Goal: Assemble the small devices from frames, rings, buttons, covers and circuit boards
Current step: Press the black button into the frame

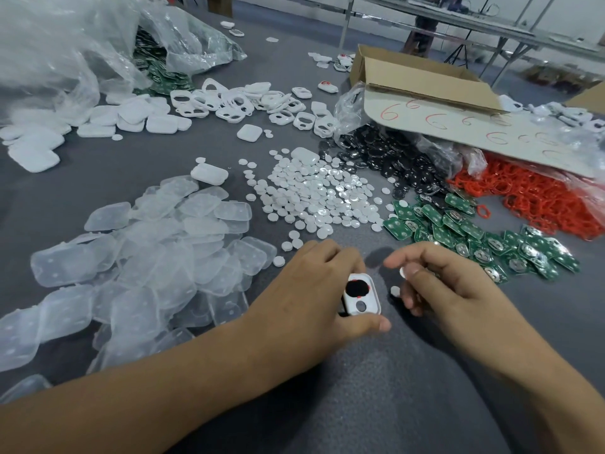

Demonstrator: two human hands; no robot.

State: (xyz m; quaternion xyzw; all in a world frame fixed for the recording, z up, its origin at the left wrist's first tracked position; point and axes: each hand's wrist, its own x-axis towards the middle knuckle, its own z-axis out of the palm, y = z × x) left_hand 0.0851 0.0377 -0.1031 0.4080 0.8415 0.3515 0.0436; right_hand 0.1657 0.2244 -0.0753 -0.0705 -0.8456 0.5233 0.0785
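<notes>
The left hand grips a white frame low over the grey table. Its fingers are curled over the frame's far edge and the thumb lies along the near edge. A black button with a red rim fills the frame's upper opening, and the lower hole is open. Just right of the frame, the right hand has its fingers curled and pinches a small white disc at the thumb tip. A second disc sits at the lower fingertips, between that hand and the frame's right edge; whether it is held or lies on the cloth I cannot tell. A narrow strip of bare cloth separates the frame from the right hand. Bare cloth also runs nearer than the frame, between the forearms. Left of the frame, a heap of clear covers ends just beside the left hand's knuckles. Beyond the frame, the white disc heap thins out to a few strays near the left fingers. Green boards lie beyond and right of the frame, close to the right hand's knuckles. Farther out that way are red rings, dark buttons and a tipped carton. Far beyond the frame lie white frames and white shells, beside a plastic bag.
</notes>
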